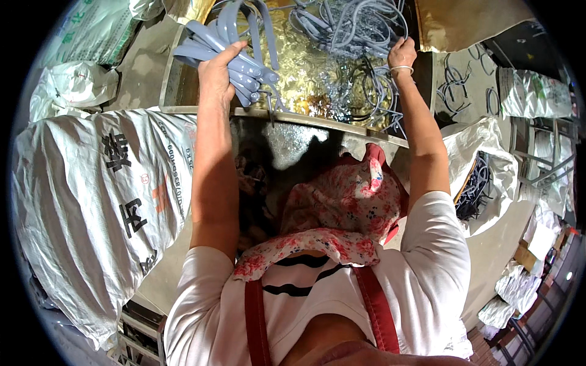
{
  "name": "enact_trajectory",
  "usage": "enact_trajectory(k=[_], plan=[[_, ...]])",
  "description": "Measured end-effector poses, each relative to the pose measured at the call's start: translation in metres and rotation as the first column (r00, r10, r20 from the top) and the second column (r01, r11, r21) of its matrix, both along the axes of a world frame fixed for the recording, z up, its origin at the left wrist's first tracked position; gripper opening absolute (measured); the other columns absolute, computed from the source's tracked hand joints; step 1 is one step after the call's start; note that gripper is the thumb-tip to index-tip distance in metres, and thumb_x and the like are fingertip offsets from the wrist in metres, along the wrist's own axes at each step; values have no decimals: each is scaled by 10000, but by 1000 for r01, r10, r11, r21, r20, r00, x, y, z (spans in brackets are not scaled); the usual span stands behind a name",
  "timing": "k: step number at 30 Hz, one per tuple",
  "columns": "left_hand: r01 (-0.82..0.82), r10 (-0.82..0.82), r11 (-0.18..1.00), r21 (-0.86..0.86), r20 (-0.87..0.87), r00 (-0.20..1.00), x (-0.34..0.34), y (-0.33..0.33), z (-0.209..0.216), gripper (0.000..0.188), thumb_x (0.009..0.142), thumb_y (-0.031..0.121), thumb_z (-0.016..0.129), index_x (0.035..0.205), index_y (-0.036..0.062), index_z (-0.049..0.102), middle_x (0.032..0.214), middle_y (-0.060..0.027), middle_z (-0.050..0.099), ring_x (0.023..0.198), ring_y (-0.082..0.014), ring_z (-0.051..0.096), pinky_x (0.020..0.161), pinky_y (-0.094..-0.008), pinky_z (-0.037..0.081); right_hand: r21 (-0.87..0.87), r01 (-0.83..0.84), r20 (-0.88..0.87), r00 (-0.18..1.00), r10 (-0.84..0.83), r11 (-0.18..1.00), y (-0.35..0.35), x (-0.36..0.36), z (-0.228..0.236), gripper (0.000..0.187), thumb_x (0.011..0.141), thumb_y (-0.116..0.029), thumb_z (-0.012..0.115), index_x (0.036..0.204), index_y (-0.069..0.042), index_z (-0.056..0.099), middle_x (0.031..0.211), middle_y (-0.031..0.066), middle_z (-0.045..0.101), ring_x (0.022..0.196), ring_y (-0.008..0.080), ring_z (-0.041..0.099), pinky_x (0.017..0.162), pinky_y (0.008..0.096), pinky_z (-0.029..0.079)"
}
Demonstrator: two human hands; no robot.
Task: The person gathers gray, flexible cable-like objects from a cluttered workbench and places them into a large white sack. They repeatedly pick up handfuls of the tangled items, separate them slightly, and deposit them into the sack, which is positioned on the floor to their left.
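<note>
1. One big sack (pixel 91 213).
2. Left hand (pixel 215 72), wrapped around one bundle (pixel 246 68) of grey strips, overlapping, uncountable, above the tank's left side.
3. One tank (pixel 329 124).
4. One tangle (pixel 348 30), tank's far right; right hand (pixel 401 55) curled tightly on its edge.
5. One opened bag (pixel 503 177).

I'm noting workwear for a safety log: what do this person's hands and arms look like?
Both the left hand and the right hand are ungloved. A thin, pale band circles the right wrist; none shows on the left. The forearms are uncovered, and plain white short sleeves cover the upper arms.
</note>
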State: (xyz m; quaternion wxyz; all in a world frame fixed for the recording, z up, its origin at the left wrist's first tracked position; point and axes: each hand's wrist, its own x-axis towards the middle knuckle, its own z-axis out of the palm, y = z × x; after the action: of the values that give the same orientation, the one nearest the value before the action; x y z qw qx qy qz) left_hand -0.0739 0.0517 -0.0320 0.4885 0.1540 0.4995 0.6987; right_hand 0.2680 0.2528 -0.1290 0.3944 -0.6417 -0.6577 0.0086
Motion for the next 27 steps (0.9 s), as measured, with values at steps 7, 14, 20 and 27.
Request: enact_trajectory(k=[7,14,20,27], plan=[[318,-320,947,31,75,944,26,5,-5,384,781,97,640,1095,-88,515,1036,-147,609,882,-193,619,781,-313,516,168,-440,-139,875,463,882,-50,-90,69,132,888,-161,495,915,-46,553,621,131,545,514,236,534,511,320,431],[293,-291,956,-30,58,955,25,5,-9,330,759,63,656,1042,-77,560,949,-139,631,780,-186,631,694,-294,523,145,-490,-77,860,504,859,-51,-109,82,174,870,-176,516,963,-40,572,685,184,569,609,351,562,546,373,443],[262,-259,965,5,162,952,22,5,-9,237,750,76,663,926,-66,591,824,-140,633,739,-211,633,675,-315,527,72,-530,-107,838,535,845,-50,-123,77,185,868,-179,516,958,-31,581,694,187,585,629,342,574,560,371,450],[197,-186,980,-30,216,959,16,0,-7,223,766,102,636,905,-60,574,791,-142,634,684,-227,630,645,-339,531,297,-671,161,737,657,680,-92,-138,150,337,819,-254,548,984,30,470,966,159,547,833,310,527,761,363,434]])
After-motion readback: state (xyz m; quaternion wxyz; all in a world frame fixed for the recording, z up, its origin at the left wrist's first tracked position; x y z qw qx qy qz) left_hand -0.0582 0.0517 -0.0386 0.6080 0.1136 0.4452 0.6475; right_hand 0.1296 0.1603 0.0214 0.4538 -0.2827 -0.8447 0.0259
